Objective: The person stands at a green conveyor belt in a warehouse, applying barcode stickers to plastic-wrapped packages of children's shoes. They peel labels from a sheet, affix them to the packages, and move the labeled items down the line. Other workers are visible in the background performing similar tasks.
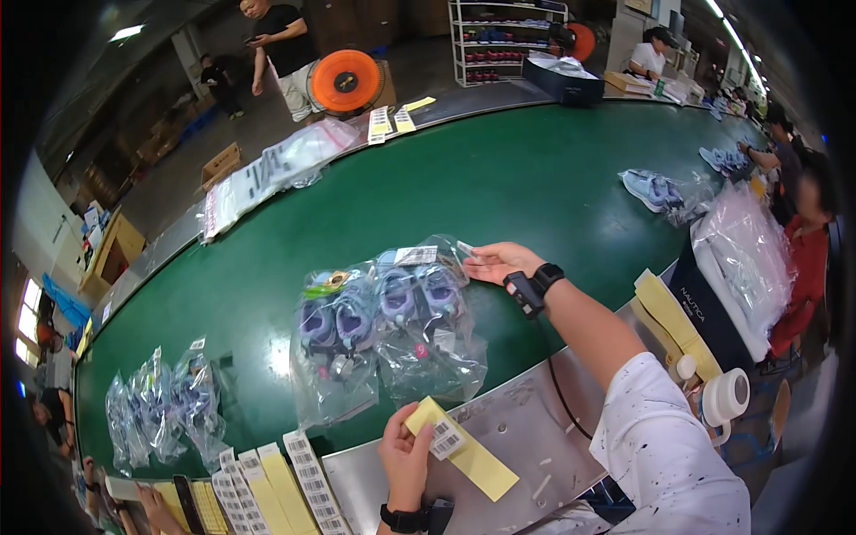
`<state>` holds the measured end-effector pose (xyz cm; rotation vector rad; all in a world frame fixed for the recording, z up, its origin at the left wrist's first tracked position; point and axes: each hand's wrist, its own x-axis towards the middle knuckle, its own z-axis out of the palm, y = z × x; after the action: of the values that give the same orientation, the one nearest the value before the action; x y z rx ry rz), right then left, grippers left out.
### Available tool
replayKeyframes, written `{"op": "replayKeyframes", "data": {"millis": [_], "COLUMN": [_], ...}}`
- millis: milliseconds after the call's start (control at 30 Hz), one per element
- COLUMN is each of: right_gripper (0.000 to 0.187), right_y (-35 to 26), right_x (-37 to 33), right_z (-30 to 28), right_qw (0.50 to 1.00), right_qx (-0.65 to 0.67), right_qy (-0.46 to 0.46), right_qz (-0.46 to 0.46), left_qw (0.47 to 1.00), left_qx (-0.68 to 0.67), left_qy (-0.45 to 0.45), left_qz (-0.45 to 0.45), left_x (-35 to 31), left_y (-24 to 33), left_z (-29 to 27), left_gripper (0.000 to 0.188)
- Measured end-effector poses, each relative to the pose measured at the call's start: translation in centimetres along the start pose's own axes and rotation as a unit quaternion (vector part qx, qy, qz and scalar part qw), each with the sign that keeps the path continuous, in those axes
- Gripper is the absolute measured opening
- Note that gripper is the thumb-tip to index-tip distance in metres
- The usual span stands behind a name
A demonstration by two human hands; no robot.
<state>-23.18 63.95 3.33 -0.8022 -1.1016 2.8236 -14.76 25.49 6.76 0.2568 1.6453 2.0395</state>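
My left hand (406,455), at the near metal edge, is closed on a yellow backing strip (486,468) with a few white barcode labels on it. Reaching forward over the green belt, my right hand (502,262) pinches a small white label (465,250) between its fingertips. That label is beside the upper corner of a clear plastic bag (464,352) holding a pair of pale blue sneakers (417,292). A white barcode label (415,256) lies on the bag's top. Left of it and touching is another bagged pair of sneakers (334,319), with a green and yellow tag.
Several bagged shoes (160,406) lie at the left on the green belt (223,276). Barcode label sheets (312,481) line the near edge. At right stand a dark box with plastic bags (749,259) and a white mug (725,397). Across the belt is an orange fan (346,80).
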Motion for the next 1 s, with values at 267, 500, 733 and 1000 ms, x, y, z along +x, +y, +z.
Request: {"op": "replayKeyframes", "data": {"millis": [267, 500, 733, 1000], "right_gripper": [0.016, 0.010, 0.015, 0.063], "right_y": [-0.4, -1.3, 1.3, 0.3], "right_x": [3.3, 3.1, 4.2, 4.7], "right_z": [0.8, 1.0, 4.0, -1.0], "right_qw": [0.997, 0.995, 0.954, 0.936], "right_qx": [-0.047, -0.095, -0.284, -0.309], "right_qy": [-0.050, -0.006, 0.003, 0.093], "right_qz": [-0.034, -0.043, -0.100, -0.141], "left_qw": [1.000, 1.000, 1.000, 0.994], "left_qx": [0.014, 0.017, -0.005, 0.072], "left_qy": [0.020, 0.007, 0.009, -0.052], "left_qz": [-0.016, -0.016, -0.009, 0.069], "left_x": [-0.4, 0.3, -0.1, -0.3], "left_y": [0.0, -0.4, -0.7, -0.8], "left_z": [0.2, 0.9, -1.0, -2.3], "left_gripper": [0.036, 0.036, 0.035, 0.046]}}
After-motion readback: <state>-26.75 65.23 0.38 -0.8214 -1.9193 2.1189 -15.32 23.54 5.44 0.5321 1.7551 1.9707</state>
